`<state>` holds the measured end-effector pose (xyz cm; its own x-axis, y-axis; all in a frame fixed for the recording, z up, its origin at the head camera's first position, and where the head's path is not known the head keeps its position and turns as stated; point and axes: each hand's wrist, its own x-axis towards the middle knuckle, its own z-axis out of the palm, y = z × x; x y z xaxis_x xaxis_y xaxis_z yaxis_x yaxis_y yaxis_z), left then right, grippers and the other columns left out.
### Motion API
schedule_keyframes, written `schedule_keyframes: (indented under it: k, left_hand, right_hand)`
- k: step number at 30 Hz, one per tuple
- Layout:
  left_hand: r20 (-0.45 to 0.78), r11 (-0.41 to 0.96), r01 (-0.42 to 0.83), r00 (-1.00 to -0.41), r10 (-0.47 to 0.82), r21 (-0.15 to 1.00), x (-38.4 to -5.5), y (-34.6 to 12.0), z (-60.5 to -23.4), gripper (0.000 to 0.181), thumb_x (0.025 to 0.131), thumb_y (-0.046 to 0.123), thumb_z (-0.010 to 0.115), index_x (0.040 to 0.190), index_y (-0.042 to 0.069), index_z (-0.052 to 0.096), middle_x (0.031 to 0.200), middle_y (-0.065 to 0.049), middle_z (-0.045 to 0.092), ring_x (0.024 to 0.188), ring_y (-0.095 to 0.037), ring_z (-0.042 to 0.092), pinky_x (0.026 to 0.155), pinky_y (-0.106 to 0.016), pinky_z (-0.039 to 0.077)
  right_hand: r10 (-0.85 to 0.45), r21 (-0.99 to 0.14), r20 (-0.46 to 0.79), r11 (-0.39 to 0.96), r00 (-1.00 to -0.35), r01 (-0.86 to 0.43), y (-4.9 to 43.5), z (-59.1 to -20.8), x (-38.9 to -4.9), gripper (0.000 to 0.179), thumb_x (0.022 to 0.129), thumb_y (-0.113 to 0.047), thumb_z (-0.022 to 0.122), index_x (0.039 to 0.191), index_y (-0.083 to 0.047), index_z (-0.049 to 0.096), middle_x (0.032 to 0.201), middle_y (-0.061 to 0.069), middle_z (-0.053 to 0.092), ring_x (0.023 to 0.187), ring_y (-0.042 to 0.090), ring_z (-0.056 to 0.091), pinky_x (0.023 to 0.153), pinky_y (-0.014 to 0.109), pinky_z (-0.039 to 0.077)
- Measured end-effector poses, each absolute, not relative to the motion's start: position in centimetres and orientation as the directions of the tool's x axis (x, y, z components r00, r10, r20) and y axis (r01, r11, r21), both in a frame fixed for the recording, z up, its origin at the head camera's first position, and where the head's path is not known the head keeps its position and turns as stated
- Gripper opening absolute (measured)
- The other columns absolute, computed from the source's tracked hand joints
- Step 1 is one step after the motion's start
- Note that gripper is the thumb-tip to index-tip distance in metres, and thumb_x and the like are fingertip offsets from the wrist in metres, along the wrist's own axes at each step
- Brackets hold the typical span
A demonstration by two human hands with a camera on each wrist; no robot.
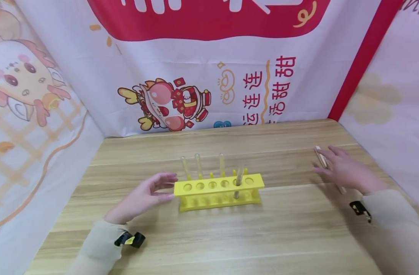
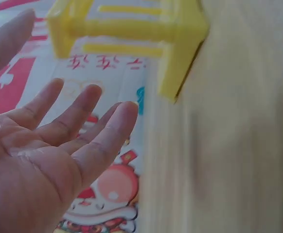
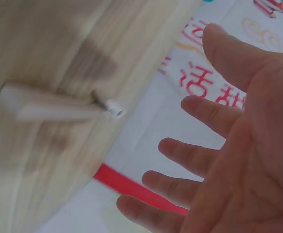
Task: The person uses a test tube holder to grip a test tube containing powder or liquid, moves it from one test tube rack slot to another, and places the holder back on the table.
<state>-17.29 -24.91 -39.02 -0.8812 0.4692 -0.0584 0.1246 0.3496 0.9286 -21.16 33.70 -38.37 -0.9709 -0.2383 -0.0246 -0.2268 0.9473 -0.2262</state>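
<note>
Head view: one yellow test-tube rack (image 1: 218,187), smooth and apparently plastic, at the centre of the frame; long top plate with a row of six round holes. Three clear tubes (image 1: 198,166), round-ended, upright along its rear edge. One further tube (image 1: 240,175), greyish, standing in the fifth hole from the left. Left hand (image 1: 145,196), left of centre: fingers parted and gently bent at the rack's left end, gripping nothing; contact cannot be told. Right hand (image 1: 348,170), right of frame: fingers spread above one slim pale object (image 1: 321,157), not grasping it. Sleeves (image 1: 103,240), cream-coloured. Tabletop (image 1: 257,236), wood-grain finish. Backdrop cloth (image 1: 195,57), white, lightly creased, with red panel and cartoon figure; red sideways characters legible as 运连连 and 活甜甜. Black cursive lettering, upper right corner, cut off.

Left wrist view: rack end at top of frame, square-edged, with rounded bars. Palm at lower left, fingers fanned and slightly bent, clear of the rack; 连连 legible between.

Right wrist view: palm at right, digits extended and spread. Slim object at left of frame, blurred, apart from the fingertips; its whitish end bears small dark marks, unreadable. Red 活 legible at upper centre.
</note>
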Motion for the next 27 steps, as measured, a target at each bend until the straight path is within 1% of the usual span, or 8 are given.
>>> schedule_keyframes:
  k: [5, 11, 14, 16, 18, 22, 25, 27]
  left_hand:
    - [-0.086, 0.344, 0.099, -0.871, 0.483, 0.934, -17.4, -23.4, -40.1, 0.060, 0.088, 0.017, 0.076, 0.140, 0.004, 0.047, 0.133, -0.012, 0.057, 0.119, -0.029, 0.057, 0.095, -0.031, 0.049]
    - [-0.120, 0.379, 0.071, -0.880, 0.459, 0.923, -17.4, -22.4, -40.8, 0.052, 0.091, 0.020, 0.073, 0.136, 0.009, 0.050, 0.127, -0.008, 0.060, 0.116, -0.024, 0.059, 0.096, -0.033, 0.048]
    - [-0.118, 0.402, 0.076, -0.892, 0.436, 0.912, -17.5, -22.3, -41.0, 0.047, 0.092, 0.021, 0.073, 0.133, 0.012, 0.054, 0.127, -0.005, 0.061, 0.116, -0.022, 0.059, 0.097, -0.035, 0.048]
    - [-0.109, 0.413, 0.088, -0.896, 0.430, 0.907, -17.5, -22.3, -41.2, 0.044, 0.091, 0.021, 0.073, 0.132, 0.013, 0.056, 0.127, -0.004, 0.062, 0.115, -0.022, 0.059, 0.097, -0.035, 0.048]
    - [-0.099, 0.416, 0.101, -0.896, 0.433, 0.904, -17.7, -22.3, -41.3, 0.044, 0.091, 0.020, 0.073, 0.131, 0.012, 0.057, 0.126, -0.004, 0.063, 0.115, -0.022, 0.060, 0.096, -0.034, 0.048]
    - [-0.075, 0.415, 0.139, -0.885, 0.459, 0.899, -18.2, -22.1, -41.5, 0.040, 0.089, 0.017, 0.075, 0.126, 0.011, 0.061, 0.123, -0.005, 0.065, 0.112, -0.021, 0.062, 0.093, -0.030, 0.049]
    - [-0.071, 0.432, 0.161, -0.878, 0.473, 0.888, -18.5, -21.9, -41.4, 0.032, 0.088, 0.016, 0.076, 0.117, 0.011, 0.065, 0.117, -0.004, 0.067, 0.108, -0.020, 0.063, 0.091, -0.033, 0.050]
    - [-0.078, 0.452, 0.167, -0.877, 0.474, 0.876, -18.5, -21.8, -41.3, 0.028, 0.087, 0.016, 0.077, 0.113, 0.013, 0.066, 0.114, -0.001, 0.068, 0.105, -0.019, 0.063, 0.091, -0.035, 0.050]
  right_hand:
    - [-0.216, -0.224, -0.033, 0.953, -0.976, -0.204, 35.5, -38.9, -21.2, 0.072, 0.096, -0.042, 0.063, 0.145, 0.004, 0.038, 0.137, 0.045, 0.035, 0.121, 0.063, 0.037, 0.095, 0.072, 0.032]
    - [-0.175, -0.248, -0.055, 0.956, -0.983, -0.156, 36.8, -39.1, -21.2, 0.065, 0.099, -0.036, 0.060, 0.138, 0.013, 0.043, 0.109, 0.036, 0.062, 0.106, 0.056, 0.056, 0.087, 0.068, 0.042]
    - [-0.143, -0.259, -0.089, 0.959, -0.986, -0.116, 37.3, -39.1, -21.4, 0.067, 0.098, -0.039, 0.060, 0.135, 0.016, 0.045, 0.099, 0.032, 0.067, 0.095, 0.049, 0.063, 0.079, 0.063, 0.047]
    - [-0.128, -0.254, -0.106, 0.962, -0.986, -0.098, 37.5, -39.2, -21.7, 0.068, 0.098, -0.042, 0.060, 0.132, 0.016, 0.047, 0.099, 0.032, 0.066, 0.091, 0.048, 0.064, 0.074, 0.060, 0.049]
    - [-0.121, -0.231, -0.107, 0.968, -0.987, -0.094, 37.7, -39.3, -22.0, 0.068, 0.098, -0.045, 0.059, 0.130, 0.014, 0.051, 0.101, 0.031, 0.067, 0.091, 0.048, 0.064, 0.073, 0.059, 0.049]
    - [-0.132, -0.197, -0.123, 0.975, -0.984, -0.106, 37.8, -39.4, -22.5, 0.061, 0.098, -0.044, 0.057, 0.124, 0.010, 0.057, 0.086, 0.017, 0.070, 0.090, 0.044, 0.064, 0.076, 0.062, 0.047]
    - [-0.131, -0.199, -0.155, 0.975, -0.979, -0.099, 37.7, -39.2, -22.8, 0.058, 0.098, -0.045, 0.057, 0.121, 0.008, 0.060, 0.086, 0.014, 0.068, 0.091, 0.042, 0.062, 0.077, 0.062, 0.046]
    - [-0.128, -0.201, -0.165, 0.975, -0.978, -0.094, 37.5, -39.2, -23.1, 0.059, 0.097, -0.048, 0.058, 0.119, 0.007, 0.062, 0.094, 0.020, 0.068, 0.093, 0.044, 0.061, 0.078, 0.061, 0.046]
